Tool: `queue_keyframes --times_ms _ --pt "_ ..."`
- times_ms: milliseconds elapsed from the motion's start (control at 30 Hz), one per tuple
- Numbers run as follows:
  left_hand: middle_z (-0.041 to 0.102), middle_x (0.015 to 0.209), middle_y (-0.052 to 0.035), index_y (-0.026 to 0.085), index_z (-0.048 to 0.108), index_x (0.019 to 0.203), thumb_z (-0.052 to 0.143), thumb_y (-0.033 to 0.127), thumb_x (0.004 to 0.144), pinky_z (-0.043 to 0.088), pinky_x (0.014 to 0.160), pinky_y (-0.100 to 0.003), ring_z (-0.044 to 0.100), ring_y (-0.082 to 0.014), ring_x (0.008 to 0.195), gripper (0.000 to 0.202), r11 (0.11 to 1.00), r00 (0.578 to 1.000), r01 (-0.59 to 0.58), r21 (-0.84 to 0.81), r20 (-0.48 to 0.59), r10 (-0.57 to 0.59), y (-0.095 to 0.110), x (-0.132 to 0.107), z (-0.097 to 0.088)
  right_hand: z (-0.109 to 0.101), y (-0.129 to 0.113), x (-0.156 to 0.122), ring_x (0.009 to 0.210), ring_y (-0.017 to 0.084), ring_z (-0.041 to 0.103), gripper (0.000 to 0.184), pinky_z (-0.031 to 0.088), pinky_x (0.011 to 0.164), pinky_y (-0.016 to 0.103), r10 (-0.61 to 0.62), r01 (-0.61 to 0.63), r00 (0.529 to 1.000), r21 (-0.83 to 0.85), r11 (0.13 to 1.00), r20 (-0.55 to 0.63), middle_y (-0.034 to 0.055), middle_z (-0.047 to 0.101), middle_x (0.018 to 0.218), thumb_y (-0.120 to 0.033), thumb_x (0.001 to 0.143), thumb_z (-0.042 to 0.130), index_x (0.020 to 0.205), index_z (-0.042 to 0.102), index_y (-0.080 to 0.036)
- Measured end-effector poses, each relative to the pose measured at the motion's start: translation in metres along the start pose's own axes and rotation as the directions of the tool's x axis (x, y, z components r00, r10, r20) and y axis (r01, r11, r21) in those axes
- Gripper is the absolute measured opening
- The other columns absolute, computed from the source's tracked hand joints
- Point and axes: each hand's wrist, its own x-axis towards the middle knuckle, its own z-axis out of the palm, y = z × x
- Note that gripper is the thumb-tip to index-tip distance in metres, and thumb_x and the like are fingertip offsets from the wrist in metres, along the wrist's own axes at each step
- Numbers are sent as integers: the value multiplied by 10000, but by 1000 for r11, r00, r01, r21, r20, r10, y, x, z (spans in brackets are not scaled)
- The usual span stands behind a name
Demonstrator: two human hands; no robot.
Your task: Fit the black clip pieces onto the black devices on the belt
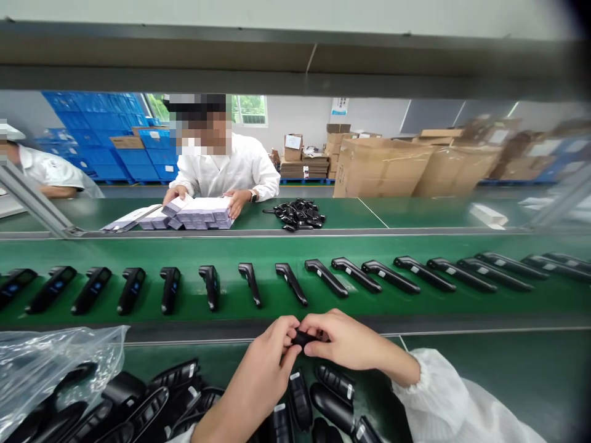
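My left hand (pixel 265 363) and my right hand (pixel 344 341) meet at the near edge of the bench, both pinched on one small black plastic part (pixel 303 338) held between their fingertips. Most of that part is hidden by the fingers. Below the hands lies a heap of black device shells (pixel 152 400) on the green bench. A row of several black handheld devices (pixel 286 283) lies across the green conveyor belt (pixel 277 252) just beyond the hands.
A clear plastic bag (pixel 50 363) sits at the near left. Across the belt a person in a white coat (pixel 226 169) handles white boxes (pixel 198 212), beside a pile of black parts (pixel 300 214). Cardboard cartons (pixel 383 166) and blue crates (pixel 106 135) stand behind. A metal shelf rail (pixel 295 61) crosses overhead.
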Motion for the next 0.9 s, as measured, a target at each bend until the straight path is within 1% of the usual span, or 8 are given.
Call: queue_keyframes --times_ms 133,300,433,533,667,767,833,900 --pt "582 1184 -64 253 488 1181 456 200 963 511 884 -391 584 -252 1076 227 950 996 -83 301 -11 91 11 -1 1 -12 23 9 708 139 605 115 445 665 240 59 -61 986 -7 998 -154 -20 668 792 -249 871 630 960 696 -220" --pt "623 1138 -26 299 556 1211 547 169 925 518 879 -413 591 -261 1042 313 851 922 -310 425 353 160 33 -4 17 -8 54 35 980 217 642 317 473 906 325 72 -174 928 -254 951 -366 100 677 1105 -198 894 594 1203 662 -179" --pt "657 1089 -48 260 621 1120 565 171 922 528 871 -450 607 -291 1041 225 792 891 -356 497 436 127 35 0 33 9 64 52 1099 281 602 518 467 949 367 79 -299 907 -500 813 -414 211 647 1168 -103 919 470 1430 436 -29" --pt "666 1097 -71 220 636 1087 570 178 927 516 906 -477 614 -305 1050 177 775 887 -349 526 452 93 31 6 36 15 66 61 1042 297 603 469 476 924 377 81 -381 884 -607 697 -461 228 643 1118 -74 911 448 1369 481 17" --pt "647 1133 -103 189 623 1151 409 215 998 507 922 -453 625 -283 1046 264 828 919 -261 496 389 56 22 11 28 10 71 65 1006 294 599 408 489 905 395 100 -430 865 -624 653 -491 207 647 1079 -99 934 445 1325 524 -10" --pt "635 1172 -109 175 600 1211 322 275 1014 488 943 -395 613 -254 1083 355 919 966 -101 382 260 -2 13 11 9 -1 65 55 1145 330 542 442 483 936 469 69 -432 841 -592 680 -536 219 580 1271 -165 979 409 1408 468 -75" --pt "661 1125 -90 190 630 1157 323 335 1005 469 948 -373 615 -246 1066 372 954 984 -2 299 172 -51 10 8 -7 -10 49 40 1262 315 472 451 443 1017 483 -24 -318 848 -545 776 -530 187 503 1397 -163 980 404 1426 464 -135" --pt "690 1010 -59 215 664 1048 334 384 994 476 885 -349 641 -232 957 375 972 989 80 219 107 -106 9 5 -20 -16 25 21 1287 250 473 459 405 1079 418 -133 -66 910 -454 888 -393 129 517 1406 -152 962 443 1418 480 -190"
